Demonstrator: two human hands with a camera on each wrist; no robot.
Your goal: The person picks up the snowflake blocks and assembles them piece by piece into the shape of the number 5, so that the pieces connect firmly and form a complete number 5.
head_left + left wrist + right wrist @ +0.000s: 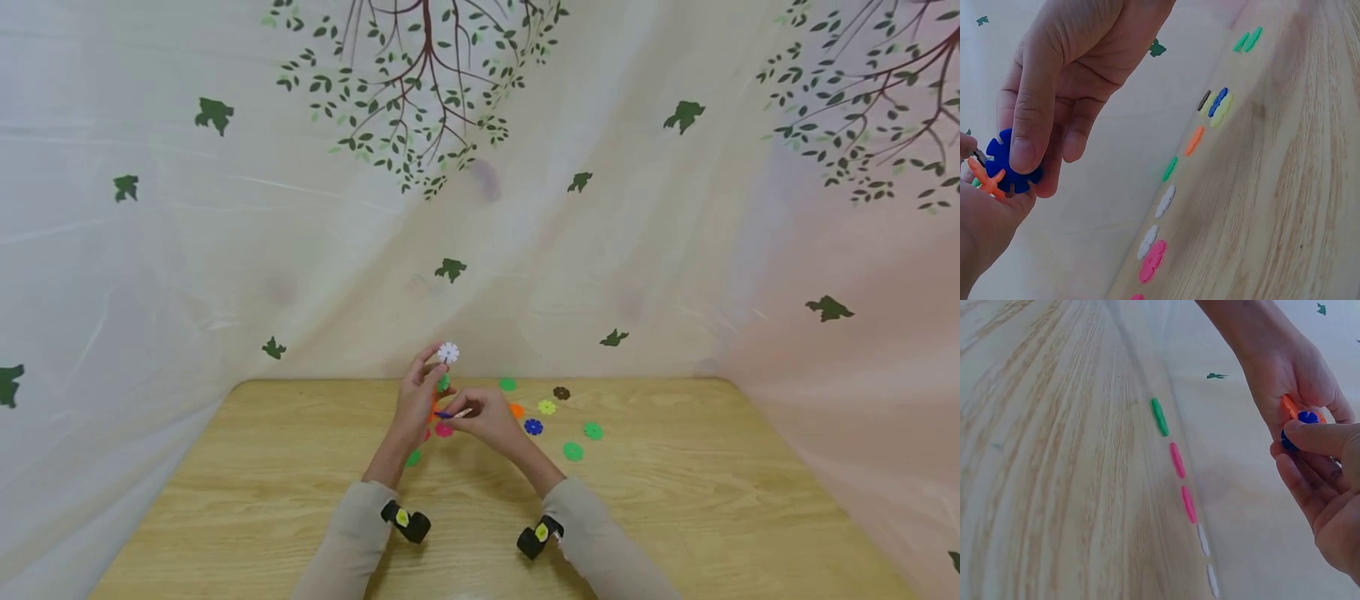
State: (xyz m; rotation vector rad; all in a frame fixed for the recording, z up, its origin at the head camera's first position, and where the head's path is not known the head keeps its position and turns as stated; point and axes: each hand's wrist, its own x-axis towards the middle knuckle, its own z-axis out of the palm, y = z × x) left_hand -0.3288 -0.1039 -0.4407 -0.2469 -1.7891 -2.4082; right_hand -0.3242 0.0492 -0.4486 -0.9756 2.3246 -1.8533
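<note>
Backed by a pale patterned sheet (645, 225), above a wooden table (675, 517). Pinching a blue disc (1005, 167) between thumb and fingers of the right hand (483, 412), against an orange piece (986, 182) held in the partly curled left hand (413, 400); cannot tell whether slotted in. Looks light, stiff, perhaps slick; best pinched by flat faces, leaving notches free. From the head, shows a white disc (448, 352) above the left hand; from the left wrist, shows the blue disc's notched face, merely edge-on from the head.

Plain beige sleeves (347, 527); black, blocky wrist cameras (417, 527), each marked with small yellow patch (402, 517)
</note>
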